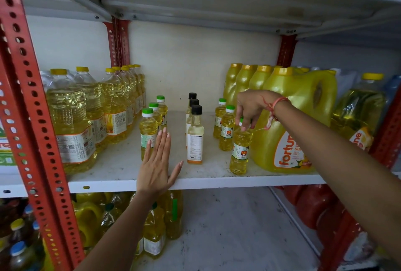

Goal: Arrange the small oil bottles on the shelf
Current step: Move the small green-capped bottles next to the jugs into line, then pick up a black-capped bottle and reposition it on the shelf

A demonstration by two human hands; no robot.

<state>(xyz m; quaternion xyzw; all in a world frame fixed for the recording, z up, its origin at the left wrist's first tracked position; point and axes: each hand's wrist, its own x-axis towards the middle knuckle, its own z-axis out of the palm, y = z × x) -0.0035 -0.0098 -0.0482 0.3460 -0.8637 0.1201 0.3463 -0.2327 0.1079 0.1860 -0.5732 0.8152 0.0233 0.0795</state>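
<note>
1. the shelf [121,168] is white, on red slotted posts [28,88], and holds three short rows of small bottles running front to back.
2. the left row [148,127] has three green-capped bottles, at about 9 o'clock from the middle row.
3. the middle row [194,136] has three black-capped bottles with paler oil.
4. the right row [227,129] has green caps, at 3 o'clock from the middle row.
5. the right hand [252,105] reaches down from 1 o'clock and pinches the cap of the front bottle [239,151] in the right row; that bottle stands upright near the shelf's front edge.
6. the left hand [156,162] is open and flat, fingers spread, grasping nothing, in front of the left row's front bottle.
7. large bottles [71,118] stand at far 9 o'clock; a big yellow jug [299,105] stands just beside the right row at 3 o'clock.
</note>
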